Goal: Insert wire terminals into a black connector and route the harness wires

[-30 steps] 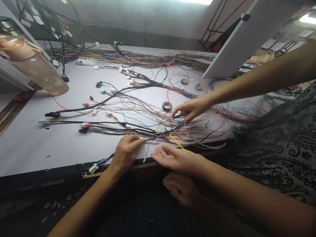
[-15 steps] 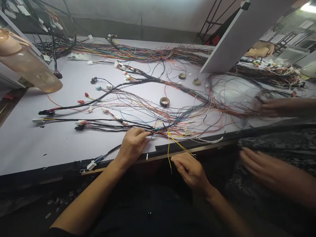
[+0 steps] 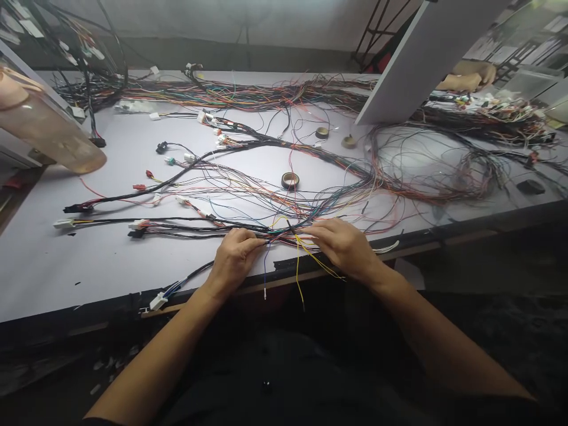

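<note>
At the nearest, a white connector (image 3: 158, 302) with blue and dark wires lies at the front edge of the worktop (image 3: 110, 260). To the right of it, the left hand (image 3: 235, 260) is at the wire bundle (image 3: 284, 234), with its thumb and fingers closed on the dark wires there. The right hand (image 3: 348, 245) is over the same bundle, its fingers bent down to the wires; I cannot tell whether they grip any wire. The bundle lies along the front part of the worktop and passes between both hands. From it, a blue wire (image 3: 265, 269) and a yellow wire (image 3: 299, 272) hang down over the edge, and other yellow wires slant toward the right wrist.

A little farther, the black-wrapped branches go to the left and finish in a black connector (image 3: 136, 234) and a pale connector (image 3: 64, 223). Behind the bundle stands a dark tape roll (image 3: 284, 182), with loose thin wires around it. A bottle (image 3: 53, 133) is at the left, tilted in the view. Still farther, a long heap of coloured wires (image 3: 266, 94) goes along the back of the worktop, and at the right a white panel (image 3: 412, 59) rises at a slant.
</note>
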`<state>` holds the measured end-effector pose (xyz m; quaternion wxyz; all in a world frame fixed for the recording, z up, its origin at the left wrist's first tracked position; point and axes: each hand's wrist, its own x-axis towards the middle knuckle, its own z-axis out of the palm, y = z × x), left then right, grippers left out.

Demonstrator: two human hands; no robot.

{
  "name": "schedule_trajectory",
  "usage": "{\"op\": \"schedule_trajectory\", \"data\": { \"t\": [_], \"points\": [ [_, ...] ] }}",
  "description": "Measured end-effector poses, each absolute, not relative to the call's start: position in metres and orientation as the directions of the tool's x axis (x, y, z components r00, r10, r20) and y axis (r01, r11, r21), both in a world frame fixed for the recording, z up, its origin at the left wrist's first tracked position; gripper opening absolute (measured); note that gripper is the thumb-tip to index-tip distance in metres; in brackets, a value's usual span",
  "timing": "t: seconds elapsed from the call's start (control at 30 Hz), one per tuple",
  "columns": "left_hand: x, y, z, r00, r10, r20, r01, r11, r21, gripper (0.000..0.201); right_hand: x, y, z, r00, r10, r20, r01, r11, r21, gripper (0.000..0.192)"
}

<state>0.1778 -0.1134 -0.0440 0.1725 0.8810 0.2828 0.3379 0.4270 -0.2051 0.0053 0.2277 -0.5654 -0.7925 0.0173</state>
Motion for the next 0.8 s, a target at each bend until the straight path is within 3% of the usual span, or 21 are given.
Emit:
{"op": "schedule_trajectory", "data": {
  "t": [0.17,0.27,0.33,0.5,0.67,0.8],
  "points": [
    [0.177,-0.114,-0.047,0.603,0.624,0.496,0.389,-0.773,0.501,0.013,0.426,-0.169,-0.010,-0.471,0.816,0.334,0.848,0.524,-0.084,0.020],
    [0.177,-0.114,-0.047,0.598,0.628,0.498,0.392,-0.771,0.502,0.013,0.425,-0.156,-0.012,-0.525,0.761,0.381,0.807,0.587,-0.061,0.016],
    [0.178,-0.114,-0.047,0.593,0.624,0.509,0.390,-0.775,0.497,0.014,0.424,-0.153,-0.013,-0.505,0.751,0.426,0.785,0.605,-0.135,0.016],
    [0.179,-0.115,-0.046,0.586,0.624,0.517,0.378,-0.775,0.507,0.013,0.418,-0.160,-0.021,-0.351,0.807,0.474,0.692,0.565,-0.449,0.014],
    [0.178,-0.115,-0.047,0.588,0.631,0.506,0.378,-0.767,0.518,0.013,0.414,-0.175,-0.023,-0.191,0.907,0.375,0.597,0.411,-0.689,0.013],
    [0.178,-0.115,-0.046,0.601,0.646,0.470,0.387,-0.750,0.536,0.014,0.413,-0.179,-0.016,-0.137,0.952,0.273,0.542,0.303,-0.784,0.016]
  ]
}}
